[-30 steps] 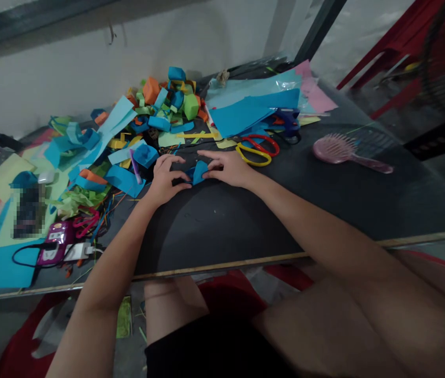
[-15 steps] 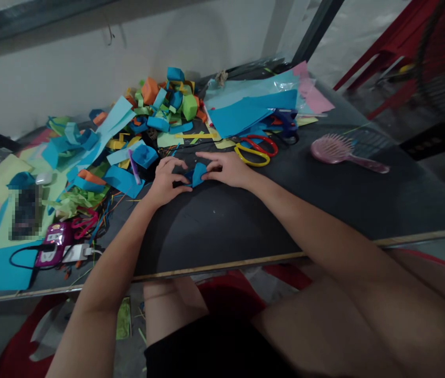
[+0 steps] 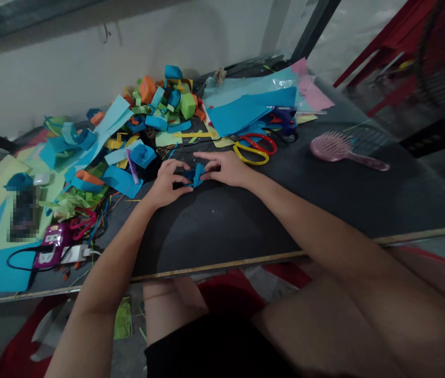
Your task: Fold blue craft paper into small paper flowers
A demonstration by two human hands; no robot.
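A small folded piece of blue paper (image 3: 196, 174) lies on the dark table (image 3: 246, 210), pinched from both sides. My left hand (image 3: 165, 184) curls its fingers onto the paper's left edge. My right hand (image 3: 228, 167) presses its right edge with thumb and fingers, the index finger stretched out to the left above it. Just behind the hands lie yellow-and-red scissors (image 3: 254, 147).
A heap of folded coloured paper shapes (image 3: 159, 105) and scraps fills the table's back left. Blue paper sheets (image 3: 246, 107) lie at the back. A pink hairbrush (image 3: 342, 151) rests to the right. A purple device (image 3: 51, 247) with cables sits near the front left edge.
The blue paper has been squeezed narrower between my hands, which moved slightly closer together. The view shifted a little.
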